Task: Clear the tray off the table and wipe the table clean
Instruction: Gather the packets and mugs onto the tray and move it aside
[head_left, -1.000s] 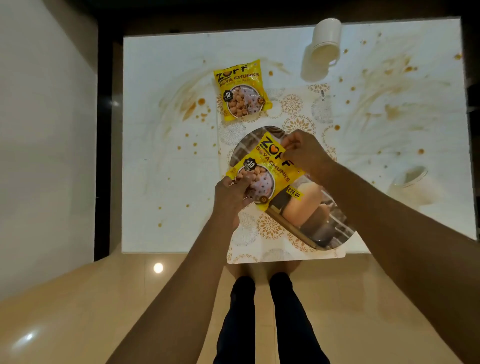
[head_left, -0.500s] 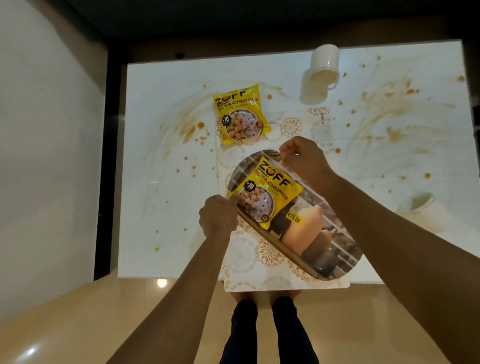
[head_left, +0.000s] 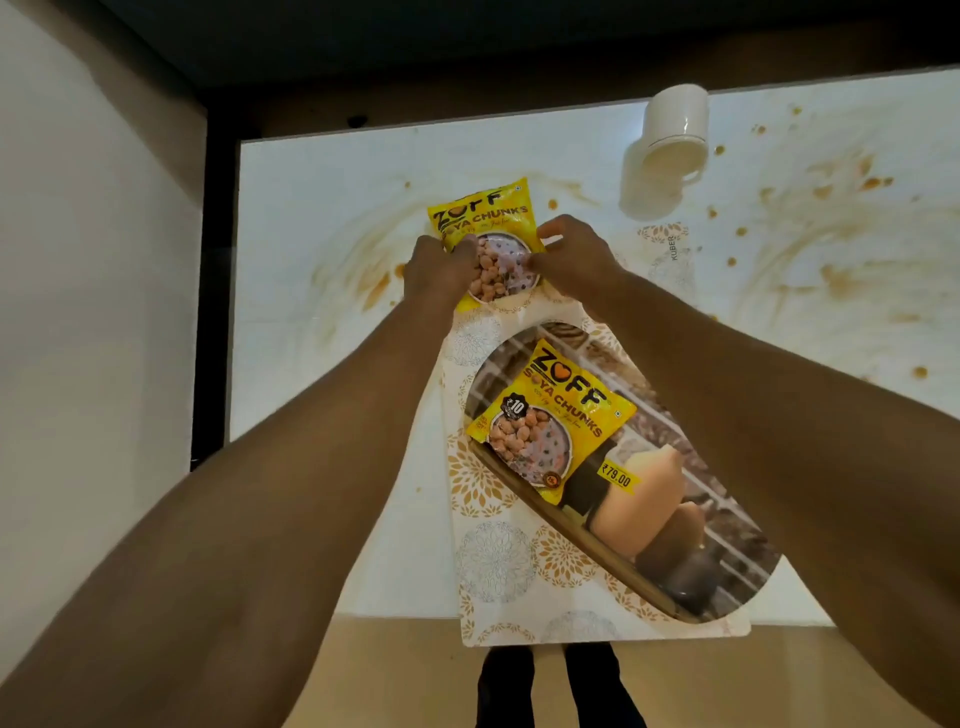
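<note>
so both our hands are out on the far soya chunks packet (head_left: 483, 236) right now. left hand (head_left: 439, 270) has its fingers curled onto the packet's left edge, right hand (head_left: 574, 257) is pinching the right edge, thumb side up. looks like a two-handed pickup, though we can't tell if it's actually off the table (head_left: 322, 171) yet.

the tray (head_left: 498, 577), the flat one with the flower print and the big oval picture, sits on the near side of the table with its front edge hanging over the table edge towards our legs. a second soya chunks packet (head_left: 550, 421) is lying on it, tilted.

what could go wrong, as we see it: the far packet sits right beside brown smears (head_left: 363, 280), so dragging it instead of lifting could spread the mess or get the packet's underside dirty, and then that lands on the tray. the pinch on a slick bag is also kinda weak, it could slip. and since the tray overhangs, leaning a forearm on it could tip it and dump the near packet.

other stuff: a white mug (head_left: 670, 140) is tipped on its side at the far right, with more splatter (head_left: 841, 260) all over the right half. that mug will be in the way of wiping, we reckon.
</note>
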